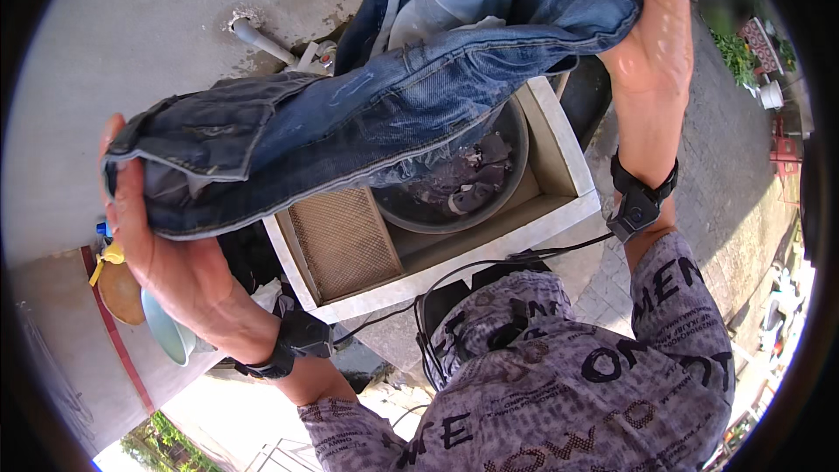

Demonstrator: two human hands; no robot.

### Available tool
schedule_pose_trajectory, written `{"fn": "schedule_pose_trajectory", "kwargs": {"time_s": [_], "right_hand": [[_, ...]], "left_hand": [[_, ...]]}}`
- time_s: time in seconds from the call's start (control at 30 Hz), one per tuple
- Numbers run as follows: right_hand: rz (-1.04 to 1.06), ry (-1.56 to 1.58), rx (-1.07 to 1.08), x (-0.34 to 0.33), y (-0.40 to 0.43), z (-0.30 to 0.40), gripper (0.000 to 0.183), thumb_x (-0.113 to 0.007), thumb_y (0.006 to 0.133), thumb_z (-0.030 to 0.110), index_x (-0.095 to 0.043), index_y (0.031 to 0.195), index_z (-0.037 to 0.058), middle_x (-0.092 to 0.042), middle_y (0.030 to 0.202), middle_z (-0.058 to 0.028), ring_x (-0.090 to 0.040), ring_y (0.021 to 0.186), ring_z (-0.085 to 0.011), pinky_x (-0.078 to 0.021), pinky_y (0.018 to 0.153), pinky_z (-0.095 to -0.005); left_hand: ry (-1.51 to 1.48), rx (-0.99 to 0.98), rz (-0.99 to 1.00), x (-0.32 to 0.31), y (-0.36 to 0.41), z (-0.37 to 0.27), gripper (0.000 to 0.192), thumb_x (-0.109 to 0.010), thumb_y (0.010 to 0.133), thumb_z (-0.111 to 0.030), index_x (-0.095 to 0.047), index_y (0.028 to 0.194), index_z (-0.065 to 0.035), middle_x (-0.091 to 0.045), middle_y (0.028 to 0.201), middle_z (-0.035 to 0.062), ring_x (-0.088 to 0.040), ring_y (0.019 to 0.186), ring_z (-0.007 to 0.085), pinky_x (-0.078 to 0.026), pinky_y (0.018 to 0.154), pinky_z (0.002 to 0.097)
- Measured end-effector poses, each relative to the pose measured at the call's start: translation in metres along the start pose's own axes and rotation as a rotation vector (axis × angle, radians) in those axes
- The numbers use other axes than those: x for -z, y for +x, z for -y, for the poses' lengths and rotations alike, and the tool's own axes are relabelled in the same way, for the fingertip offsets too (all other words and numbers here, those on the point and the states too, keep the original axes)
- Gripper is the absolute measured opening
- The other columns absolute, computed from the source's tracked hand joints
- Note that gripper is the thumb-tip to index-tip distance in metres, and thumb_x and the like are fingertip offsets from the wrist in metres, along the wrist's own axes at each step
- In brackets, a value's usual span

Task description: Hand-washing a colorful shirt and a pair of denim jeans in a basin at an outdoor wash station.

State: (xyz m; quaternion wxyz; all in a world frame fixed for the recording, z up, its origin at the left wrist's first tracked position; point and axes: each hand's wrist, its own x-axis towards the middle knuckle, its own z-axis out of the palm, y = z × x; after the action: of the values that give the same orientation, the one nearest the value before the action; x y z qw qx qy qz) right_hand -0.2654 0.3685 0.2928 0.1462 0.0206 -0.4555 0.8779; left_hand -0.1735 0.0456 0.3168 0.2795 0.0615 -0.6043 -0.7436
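A wet pair of blue denim jeans (367, 118) is stretched between my two hands, above a stone wash sink. My left hand (177, 269) grips one end at the lower left, its fingers around the hem and a flap of darker denim. At the upper right, my right hand (655, 39) holds the other end, part of it cut off by the top of the picture. Below the cloth, a dark round basin (452, 226) sits inside the sink (432, 288). Dark wet cloth (482, 177) lies in the basin's water.
The sink has a textured washboard (344, 242) on its left side. A pipe (262, 39) and tap fittings (321, 56) come from the wall behind. A light green basin (167, 328) stands at left. Black cables (485, 262) run between my wrist devices.
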Motion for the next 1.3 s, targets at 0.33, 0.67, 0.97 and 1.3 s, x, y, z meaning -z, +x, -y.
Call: {"fn": "schedule_pose_trajectory", "kwargs": {"time_s": [0.33, 0.67, 0.97, 1.3], "right_hand": [[0.337, 0.053, -0.244, -0.001, -0.023, -0.027, 0.03, -0.069, 0.081, 0.011, -0.06, 0.107, 0.0018, -0.066, 0.099, -0.0044, -0.062, 0.093, -0.0124, -0.0495, 0.082, -0.0272], [0.537, -1.349, -0.409, 0.121, -0.087, -0.27, 0.073, -0.078, 0.075, 0.024, -0.037, 0.133, 0.0075, -0.043, 0.125, -0.0168, -0.057, 0.107, -0.0335, -0.049, 0.087, -0.0417], [0.764, -1.614, -0.528, 0.147, -0.097, -0.348, 0.077, -0.072, 0.075, 0.012, -0.036, 0.142, 0.0275, -0.035, 0.135, -0.02, -0.057, 0.105, -0.0399, -0.0525, 0.087, -0.0457], [0.911, -1.594, -0.266, 0.164, -0.076, -0.394, 0.078, -0.078, 0.073, 0.019, -0.039, 0.141, 0.0223, -0.044, 0.137, -0.0225, -0.053, 0.117, -0.0414, -0.0475, 0.094, -0.046]], "left_hand": [[0.163, 0.088, -0.082, 0.006, -0.036, 0.04, 0.033, -0.046, 0.098, -0.009, -0.051, 0.129, 0.0005, -0.06, 0.114, 0.0145, -0.06, 0.103, 0.0193, -0.048, 0.092, 0.0313], [0.837, 0.521, 0.261, 0.043, -0.115, 0.333, 0.059, -0.058, 0.094, -0.016, -0.032, 0.145, -0.0051, -0.052, 0.127, 0.0247, -0.056, 0.114, 0.0374, -0.047, 0.095, 0.0417], [1.183, 0.794, 0.559, 0.018, -0.143, 0.432, 0.1, -0.071, 0.085, -0.016, 0.003, 0.152, -0.0104, -0.038, 0.137, 0.0298, -0.051, 0.116, 0.0462, -0.046, 0.095, 0.0485], [1.33, 0.896, 0.846, 0.068, -0.1, 0.502, 0.058, -0.07, 0.081, -0.036, -0.057, 0.124, 0.001, -0.062, 0.118, 0.0239, -0.056, 0.114, 0.041, -0.044, 0.097, 0.0432]]}}
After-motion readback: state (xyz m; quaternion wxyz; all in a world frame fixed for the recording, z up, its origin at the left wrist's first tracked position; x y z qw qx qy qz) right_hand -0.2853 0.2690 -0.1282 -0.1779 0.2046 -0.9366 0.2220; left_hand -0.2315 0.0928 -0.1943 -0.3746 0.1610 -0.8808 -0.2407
